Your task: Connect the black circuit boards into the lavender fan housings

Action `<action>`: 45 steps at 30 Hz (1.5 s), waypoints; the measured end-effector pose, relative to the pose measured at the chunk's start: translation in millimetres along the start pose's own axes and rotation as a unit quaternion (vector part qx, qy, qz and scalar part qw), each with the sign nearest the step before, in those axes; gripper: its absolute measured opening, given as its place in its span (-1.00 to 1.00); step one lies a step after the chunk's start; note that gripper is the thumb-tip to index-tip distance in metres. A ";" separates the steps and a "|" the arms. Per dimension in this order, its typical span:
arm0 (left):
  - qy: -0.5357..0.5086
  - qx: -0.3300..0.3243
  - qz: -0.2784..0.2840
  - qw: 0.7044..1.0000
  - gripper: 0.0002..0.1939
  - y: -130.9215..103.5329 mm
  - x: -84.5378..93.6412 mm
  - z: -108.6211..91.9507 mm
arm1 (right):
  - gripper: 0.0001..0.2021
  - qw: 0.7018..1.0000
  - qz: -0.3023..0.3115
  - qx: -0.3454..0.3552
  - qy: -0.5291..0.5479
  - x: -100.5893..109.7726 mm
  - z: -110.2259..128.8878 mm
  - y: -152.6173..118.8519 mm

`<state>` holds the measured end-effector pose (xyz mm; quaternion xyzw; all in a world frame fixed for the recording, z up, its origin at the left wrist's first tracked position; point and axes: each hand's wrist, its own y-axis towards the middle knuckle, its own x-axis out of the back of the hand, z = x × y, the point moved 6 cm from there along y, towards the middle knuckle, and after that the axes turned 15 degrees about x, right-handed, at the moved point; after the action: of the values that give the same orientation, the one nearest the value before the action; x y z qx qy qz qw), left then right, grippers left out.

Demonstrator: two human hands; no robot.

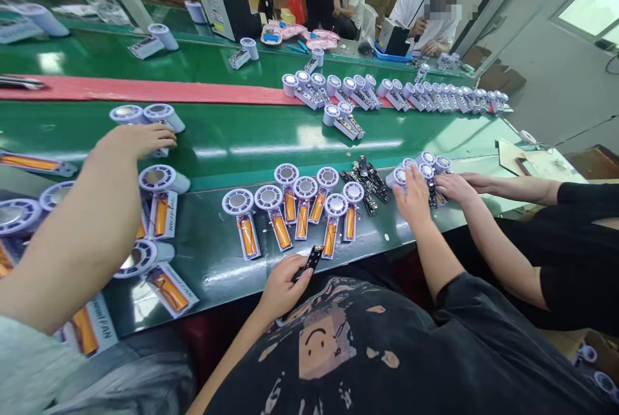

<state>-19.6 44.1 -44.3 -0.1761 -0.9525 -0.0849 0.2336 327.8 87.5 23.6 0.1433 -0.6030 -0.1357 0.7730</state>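
Note:
My left hand (pixel 286 283) is closed around a narrow black circuit board (pixel 314 259), held by the near table edge in front of my shirt. Stretched out to the right, my right hand (pixel 414 194) has its fingers extended over a cluster of light purple handheld fans (pixel 426 171); whether it grips one is hard to see. Between my hands lies a loose pile of black circuit boards (pixel 370 183). Several opened fans (pixel 304 188) rest left of that pile, their handles showing orange batteries and thin wires.
A co-worker's hands (pixel 452 187) touch the same right-hand cluster. Another co-worker's arm (pixel 91 209) reaches across at left among more opened fans (pixel 157 178). Behind, a green conveyor (pixel 217 144) with a red strip (pixel 169 89) carries a long row of fans (pixel 411 94).

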 end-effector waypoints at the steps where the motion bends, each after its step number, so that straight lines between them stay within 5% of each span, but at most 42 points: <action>1: 0.004 -0.003 0.003 1.000 -0.72 -0.5 -0.2 -0.2 | -0.38 0.999 0.023 -0.018 -0.036 -0.1 -16.7 12.9; 7: 0.008 -0.024 -0.002 1.000 -0.76 -1.7 0.8 -1.9 | -0.44 0.993 0.101 -0.010 -0.063 -14.9 -78.9 103.0; 11: 0.015 -0.021 -0.010 1.000 -0.76 -2.4 -1.6 0.2 | -0.44 0.990 0.132 -0.017 -0.056 -34.8 -92.0 127.9; 22: 0.019 -0.029 -0.017 0.999 -0.73 -1.1 -3.8 -5.8 | -0.40 0.976 0.200 -0.022 -0.079 -47.7 -90.6 129.4; 45: 0.032 -0.073 -0.035 0.996 -0.78 -2.0 -0.4 -16.3 | -0.39 0.967 0.220 -0.029 -0.124 -46.0 -86.7 128.2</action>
<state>-13.2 38.2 -30.4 -0.1561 -0.9416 -0.1674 0.2471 405.9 228.3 11.8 -0.0331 -0.7066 0.0033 0.7068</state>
